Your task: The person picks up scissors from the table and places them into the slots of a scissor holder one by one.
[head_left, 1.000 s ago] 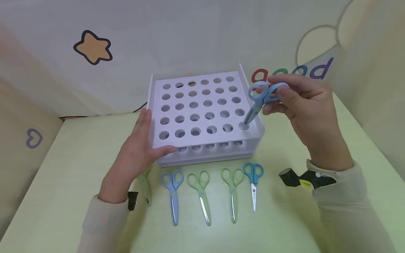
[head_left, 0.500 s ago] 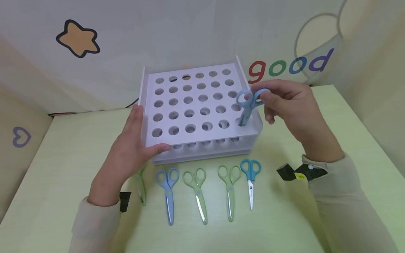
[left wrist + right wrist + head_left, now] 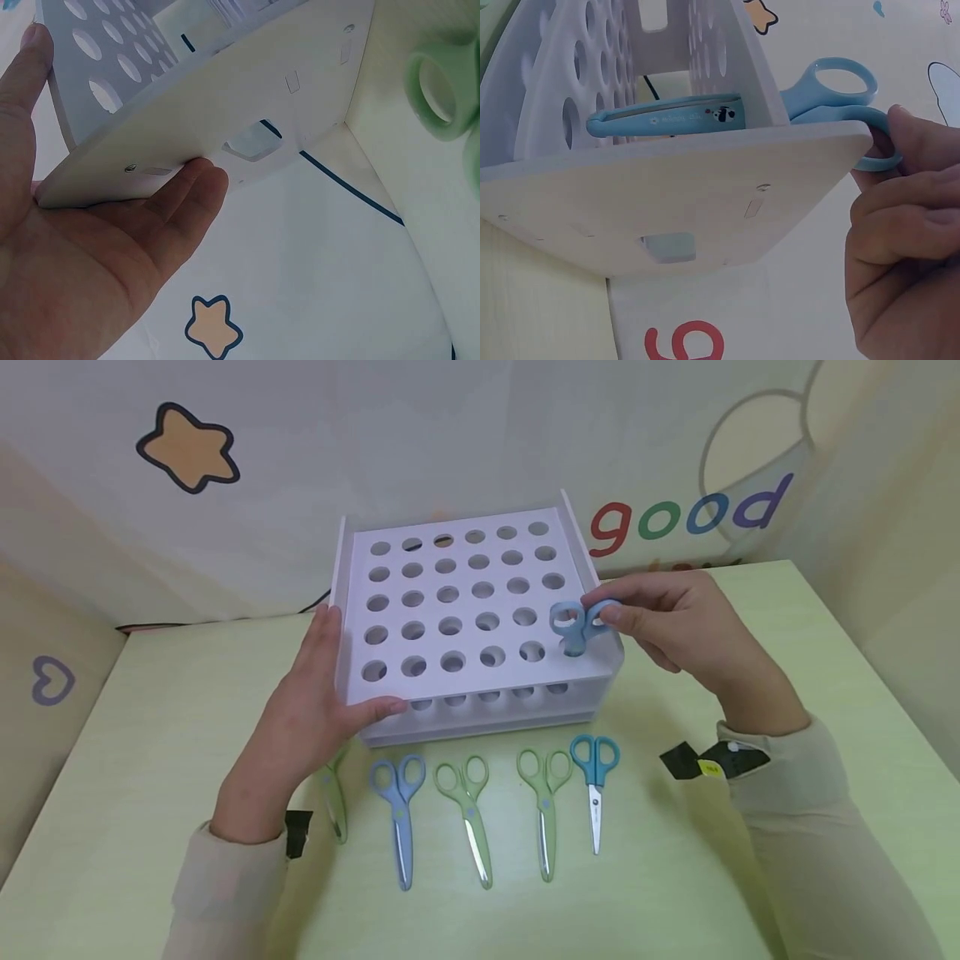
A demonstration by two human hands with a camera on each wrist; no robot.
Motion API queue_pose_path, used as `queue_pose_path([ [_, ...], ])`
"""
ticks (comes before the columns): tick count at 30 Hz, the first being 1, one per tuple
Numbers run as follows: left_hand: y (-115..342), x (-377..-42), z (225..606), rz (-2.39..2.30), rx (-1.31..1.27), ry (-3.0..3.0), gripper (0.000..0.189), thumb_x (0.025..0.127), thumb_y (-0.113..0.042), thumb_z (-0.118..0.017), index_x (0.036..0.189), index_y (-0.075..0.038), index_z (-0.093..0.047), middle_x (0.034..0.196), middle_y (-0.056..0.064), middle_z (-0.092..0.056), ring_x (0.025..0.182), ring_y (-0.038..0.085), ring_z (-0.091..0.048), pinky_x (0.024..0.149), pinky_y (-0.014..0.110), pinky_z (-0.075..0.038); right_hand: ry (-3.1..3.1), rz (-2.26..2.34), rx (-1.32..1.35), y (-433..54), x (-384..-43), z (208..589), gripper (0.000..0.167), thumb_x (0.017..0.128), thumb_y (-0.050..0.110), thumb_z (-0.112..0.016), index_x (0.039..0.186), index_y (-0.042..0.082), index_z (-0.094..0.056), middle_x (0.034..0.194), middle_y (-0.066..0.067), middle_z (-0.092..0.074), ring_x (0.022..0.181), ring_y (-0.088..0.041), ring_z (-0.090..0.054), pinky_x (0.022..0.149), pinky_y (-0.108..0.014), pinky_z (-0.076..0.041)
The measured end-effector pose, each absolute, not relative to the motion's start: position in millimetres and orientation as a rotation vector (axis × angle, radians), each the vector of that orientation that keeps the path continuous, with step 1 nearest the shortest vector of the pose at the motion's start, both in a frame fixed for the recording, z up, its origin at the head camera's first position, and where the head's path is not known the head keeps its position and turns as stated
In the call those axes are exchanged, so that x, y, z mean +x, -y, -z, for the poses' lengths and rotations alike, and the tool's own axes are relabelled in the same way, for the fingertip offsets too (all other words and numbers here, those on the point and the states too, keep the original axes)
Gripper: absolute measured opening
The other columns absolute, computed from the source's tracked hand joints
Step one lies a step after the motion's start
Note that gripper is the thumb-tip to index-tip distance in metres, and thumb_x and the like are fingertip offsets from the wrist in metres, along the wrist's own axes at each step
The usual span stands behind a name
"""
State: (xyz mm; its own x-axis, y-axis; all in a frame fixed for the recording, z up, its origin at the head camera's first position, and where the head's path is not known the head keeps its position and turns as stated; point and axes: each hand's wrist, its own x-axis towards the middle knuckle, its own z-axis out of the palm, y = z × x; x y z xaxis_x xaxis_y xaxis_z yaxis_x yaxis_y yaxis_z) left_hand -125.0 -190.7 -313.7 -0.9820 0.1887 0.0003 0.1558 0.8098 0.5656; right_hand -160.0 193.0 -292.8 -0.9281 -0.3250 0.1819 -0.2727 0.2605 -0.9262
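Note:
My right hand [image 3: 682, 618] pinches one handle loop of light blue scissors [image 3: 576, 628] at the near right corner of a white rack [image 3: 510, 681]. Their blade end goes down through a hole in the top board. In the right wrist view the blue blade part [image 3: 667, 118], with a small panda print, shows between the rack's boards, and the loops stand above the top board. Against the rack's left side rest the straight fingers of my left hand [image 3: 300, 714], its thumb along the front edge. Those fingers press flat on the side panel [image 3: 300, 112] in the left wrist view.
In front of the rack lie a blue pair of scissors [image 3: 402, 827], green scissors [image 3: 472, 827], more green scissors [image 3: 546, 822] and teal-handled scissors [image 3: 595, 777]. Another green pair [image 3: 336, 802] is partly hidden by my left hand. A printed curtain [image 3: 450, 435] hangs behind.
The scissors in my right hand have gone from tilted above the near right hole to down inside it, with the loops close to the board. My left hand stays on the rack.

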Motion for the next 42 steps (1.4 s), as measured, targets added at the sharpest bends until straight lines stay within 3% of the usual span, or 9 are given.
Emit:
queue_pose_path([
  [2, 191.3, -124.6, 314.1, -0.906, 0.276, -2.933, 0.126, 0.081, -0.053, -0.081, 0.163, -0.015, 0.007, 0.169, 0.003, 0.008, 0.148, 0.037, -0.021, 0.109, 0.058, -0.031, -2.467, 1.754, -0.599, -193.3, -160.8, 294.0, 0.022, 0.097, 0.003, -0.066, 0.118, 0.004, -0.075, 0.1, -0.003, -0.064, 0.038, -0.02, -0.031, 0.037, -0.032, -0.022],
  [8, 192.4, -123.4, 314.2, -0.892, 0.261, -2.93, 0.126, 0.081, -0.053, -0.081, 0.162, -0.014, 0.006, 0.168, 0.002, 0.009, 0.15, 0.035, -0.016, 0.11, 0.058, -0.03, -2.466, 1.694, -0.606, -191.1, -161.8, 295.3, 0.022, 0.098, 0.005, -0.066, 0.118, 0.003, -0.075, 0.086, -0.005, -0.067, 0.039, -0.02, -0.033, 0.038, -0.032, -0.023],
  [14, 192.9, -123.1, 314.2, -0.901, 0.254, -2.929, 0.125, 0.081, -0.053, -0.081, 0.163, -0.015, 0.007, 0.169, 0.001, 0.009, 0.148, 0.037, -0.021, 0.108, 0.058, -0.032, -2.495, 1.606, -0.521, -185.4, -160.1, 294.7, 0.021, 0.098, 0.009, -0.067, 0.116, 0.005, -0.075, 0.086, -0.003, -0.071, 0.041, -0.02, -0.034, 0.038, -0.03, -0.025],
  [22, 192.8, -124.1, 313.9, -0.919, 0.243, -2.921, 0.125, 0.081, -0.052, -0.082, 0.163, -0.018, 0.006, 0.169, 0.0, 0.009, 0.148, 0.035, -0.021, 0.11, 0.056, -0.031, -2.496, 1.59, -0.552, -183.4, -159.1, 295.0, 0.019, 0.099, 0.009, -0.064, 0.115, 0.003, -0.074, 0.065, -0.01, -0.054, 0.043, -0.022, -0.039, 0.04, -0.03, -0.031],
  [27, 192.4, -124.4, 313.7, -0.918, 0.233, -2.917, 0.125, 0.081, -0.052, -0.082, 0.163, -0.019, 0.006, 0.168, -0.001, 0.009, 0.149, 0.034, -0.02, 0.111, 0.056, -0.03, -2.515, 1.597, -0.573, -183.3, -161.3, 298.3, 0.019, 0.1, 0.008, -0.063, 0.114, 0.003, -0.073, 0.067, -0.009, -0.057, 0.044, -0.023, -0.042, 0.041, -0.029, -0.035],
  [35, 190.7, -125.5, 313.5, -0.927, 0.244, -2.914, 0.123, 0.082, -0.051, -0.081, 0.163, -0.018, 0.006, 0.169, -0.001, 0.009, 0.149, 0.033, -0.02, 0.11, 0.056, -0.031, -2.535, 1.665, -0.589, -182.0, -162.8, 303.8, 0.019, 0.099, 0.005, -0.061, 0.113, 0.002, -0.074, 0.087, -0.006, -0.069, 0.049, -0.023, -0.047, 0.046, -0.028, -0.043],
  [42, 190.5, -127.1, 312.2, -0.907, 0.236, -2.911, 0.123, 0.082, -0.052, -0.081, 0.163, -0.018, 0.006, 0.168, -0.002, 0.01, 0.151, 0.031, -0.015, 0.111, 0.056, -0.03, -2.528, 1.693, -0.626, -181.9, -162.2, 304.9, 0.019, 0.099, 0.003, -0.06, 0.112, 0.002, -0.074, 0.088, -0.005, -0.069, 0.049, -0.022, -0.047, 0.045, -0.027, -0.042],
])
